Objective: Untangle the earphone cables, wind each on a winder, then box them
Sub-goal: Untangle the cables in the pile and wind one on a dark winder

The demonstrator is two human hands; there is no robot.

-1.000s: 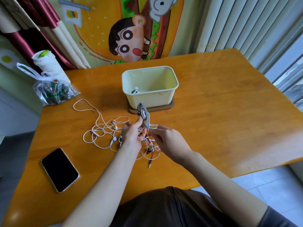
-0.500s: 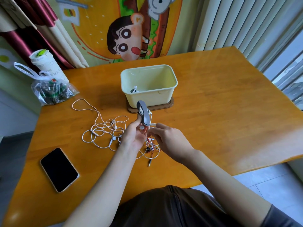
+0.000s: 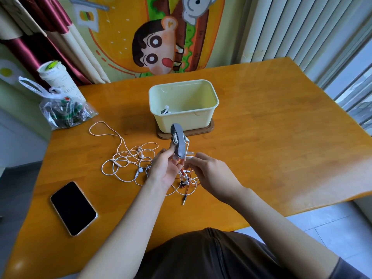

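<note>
Grey winder (image 3: 178,140) held up, tangle sitting on the counter (image 3: 271,137)

Left hand (image 3: 167,168) has its grip pinched round the winder's lower end, keeping it upright just in front of the pale yellow box (image 3: 201,119), with a few turns of white cable (image 3: 175,137) round its middle. Right hand (image 3: 211,174) grip pinches the loose white end right beside the winder's base. The tangled earphone cables (image 3: 128,160) lie under and left of both hands, and one earphone set (image 3: 166,109) is in the box's left corner.
</note>
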